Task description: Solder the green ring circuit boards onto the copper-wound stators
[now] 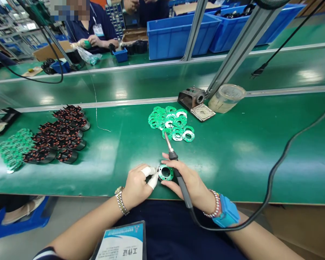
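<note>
My left hand, with white covers on its thumb and forefinger, pinches the left edge of a green ring-shaped circuit board. A dark part shows under the board, mostly hidden. My right hand holds a soldering iron across the palm, its tip pointing up and away toward the pile of boards. The thumb and fingers of that hand also reach around the right side of the ring board. Ahead lies a loose pile of green ring boards.
Wire-wound motor stators stand in rows at left, beside stacked green boards. A soldering iron stand, its sponge and a plastic tub sit near the metal post. The iron's cable arcs right. A co-worker sits opposite.
</note>
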### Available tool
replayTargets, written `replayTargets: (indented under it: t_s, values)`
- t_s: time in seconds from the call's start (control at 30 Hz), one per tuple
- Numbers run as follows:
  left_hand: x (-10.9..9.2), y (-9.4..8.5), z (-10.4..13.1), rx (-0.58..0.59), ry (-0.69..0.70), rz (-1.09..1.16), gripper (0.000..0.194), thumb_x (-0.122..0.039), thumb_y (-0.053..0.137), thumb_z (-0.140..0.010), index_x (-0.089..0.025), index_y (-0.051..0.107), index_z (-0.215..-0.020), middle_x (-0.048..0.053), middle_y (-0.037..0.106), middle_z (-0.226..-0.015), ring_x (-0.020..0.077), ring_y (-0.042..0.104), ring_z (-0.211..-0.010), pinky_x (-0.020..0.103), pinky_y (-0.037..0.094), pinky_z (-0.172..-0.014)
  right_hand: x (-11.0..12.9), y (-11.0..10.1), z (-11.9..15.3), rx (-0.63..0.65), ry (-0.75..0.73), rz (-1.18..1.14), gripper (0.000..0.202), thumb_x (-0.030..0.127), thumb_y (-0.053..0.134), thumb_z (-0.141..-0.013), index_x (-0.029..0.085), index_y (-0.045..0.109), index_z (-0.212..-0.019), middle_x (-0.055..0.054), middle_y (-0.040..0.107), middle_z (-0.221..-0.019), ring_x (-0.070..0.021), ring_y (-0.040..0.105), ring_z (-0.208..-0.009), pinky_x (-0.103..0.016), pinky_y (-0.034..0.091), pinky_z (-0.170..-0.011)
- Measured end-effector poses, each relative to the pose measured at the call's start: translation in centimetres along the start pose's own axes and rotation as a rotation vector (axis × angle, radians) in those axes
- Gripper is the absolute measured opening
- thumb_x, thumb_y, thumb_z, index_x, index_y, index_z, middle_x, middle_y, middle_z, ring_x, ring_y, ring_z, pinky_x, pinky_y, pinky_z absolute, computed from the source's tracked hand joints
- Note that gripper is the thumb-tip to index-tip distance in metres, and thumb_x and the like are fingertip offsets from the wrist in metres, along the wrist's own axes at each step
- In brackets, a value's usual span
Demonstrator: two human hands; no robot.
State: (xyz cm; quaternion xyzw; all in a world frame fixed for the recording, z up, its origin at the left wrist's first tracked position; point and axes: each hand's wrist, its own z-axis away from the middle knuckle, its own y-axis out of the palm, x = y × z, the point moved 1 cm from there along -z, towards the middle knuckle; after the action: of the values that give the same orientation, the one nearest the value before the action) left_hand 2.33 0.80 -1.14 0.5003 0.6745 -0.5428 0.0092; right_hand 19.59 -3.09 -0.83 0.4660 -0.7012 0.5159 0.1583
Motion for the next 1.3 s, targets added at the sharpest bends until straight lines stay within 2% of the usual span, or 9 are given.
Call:
replayTargets:
  t_s: [0.07,0.33,0.47,0.63,0.8,0.97,1.1,1.17,1.3]
  values:
    - [-0.6,0.4,0.8,-0.05,-0.072,0.034,0.013,-0.017,0.048,-0.082,-0.016,0.061,-0.082,0.005,0.064,-0.072,0.0154,0.061,-0.064,0.028,0.051,-0.058,0.1,0.3,0.3,-0.035,0.029,0.036,0.04,0.018,0.057,-0.081,0.018,0.039,-0.116,-0.018,0.048,-0.127,-0.0215,0.047,-0.119,-0.035,0.044,-0.095]
    - [-1.0,0.8,1.1,0.076,-0.199,0.054,0.046,-0.017,0.061,-0.071,-0.016,0.044,-0.114,0.013,0.058,-0.109,0.0238,0.059,-0.097,0.039,0.051,-0.082,0.1,1.8,-0.5,-0.06,-0.008,0.032,0.039,0.023,0.055,-0.082,0.021,0.038,-0.117,-0.015,0.046,-0.128,-0.022,0.046,-0.12,-0.035,0.045,-0.095]
    - [2.0,0.1,-2.2,0.162,-0.281,0.009,0.063,-0.021,0.066,-0.067,-0.018,0.037,-0.123,0.012,0.061,-0.108,0.0263,0.061,-0.096,0.043,0.05,-0.081,-1.7,-0.3,-2.2,-0.094,-0.01,0.128,0.039,0.029,0.057,-0.081,0.022,0.039,-0.115,-0.013,0.048,-0.125,-0.0233,0.049,-0.116,-0.038,0.046,-0.094]
    - [7.7,-1.7,-9.2,0.014,-0.413,-0.144,0.066,-0.026,0.069,-0.068,-0.014,0.037,-0.125,0.017,0.059,-0.112,0.0319,0.056,-0.106,0.046,0.046,-0.086,-7.0,-5.0,-3.2,-0.177,0.1,0.46,0.039,0.026,0.057,-0.079,0.017,0.045,-0.114,-0.014,0.054,-0.111,-0.03,0.054,-0.105,-0.05,0.046,-0.089]
    - [9.7,-3.1,-12.4,-0.028,-0.473,-0.25,0.071,-0.027,0.065,-0.073,-0.006,0.03,-0.131,0.023,0.053,-0.121,0.0297,0.053,-0.112,0.04,0.043,-0.092,-10.6,-5.5,-3.5,-0.184,0.086,0.516,0.032,0.037,0.046,-0.085,0.017,0.051,-0.109,-0.017,0.058,-0.105,-0.0328,0.06,-0.097,-0.046,0.051,-0.082]
    - [8.4,-7.0,-6.9,-0.033,-0.19,-0.494,0.065,-0.03,0.063,-0.074,-0.012,0.035,-0.129,0.018,0.046,-0.13,0.0288,0.042,-0.121,0.044,0.037,-0.097,-10.3,-5.7,-3.3,-0.162,0.045,0.594,0.038,0.046,0.03,-0.089,0.022,0.043,-0.116,-0.019,0.056,-0.109,-0.0346,0.061,-0.095,-0.046,0.052,-0.079]
    - [9.8,-13.4,-0.3,-0.24,-0.407,-0.831,0.049,-0.035,0.061,-0.073,-0.014,0.048,-0.117,0.018,0.054,-0.116,0.0336,0.049,-0.109,0.049,0.04,-0.088,-8.1,-5.4,-3.5,-0.206,-0.013,0.614,0.037,0.04,0.032,-0.09,0.027,0.033,-0.125,-0.017,0.054,-0.116,-0.0324,0.06,-0.098,-0.044,0.051,-0.085]
    - [10.9,-15.7,2.4,-0.224,-0.55,-0.954,0.039,-0.041,0.058,-0.074,-0.015,0.056,-0.104,0.017,0.059,-0.102,0.0335,0.055,-0.098,0.047,0.044,-0.081,-6.9,-4.6,-3.5,-0.182,-0.097,0.575,0.034,0.035,0.036,-0.09,0.026,0.035,-0.123,-0.015,0.056,-0.114,-0.0288,0.063,-0.092,-0.04,0.054,-0.08]
    - [11.3,-16.1,5.4,-0.122,-0.58,-0.925,0.026,-0.041,0.05,-0.08,-0.017,0.061,-0.083,0.011,0.061,-0.088,0.0254,0.061,-0.079,0.038,0.049,-0.072,-5.0,-2.2,-2.4,0.039,-0.291,0.437,0.026,0.029,0.037,-0.088,0.022,0.045,-0.112,-0.015,0.058,-0.113,-0.027,0.064,-0.092,-0.039,0.058,-0.073]
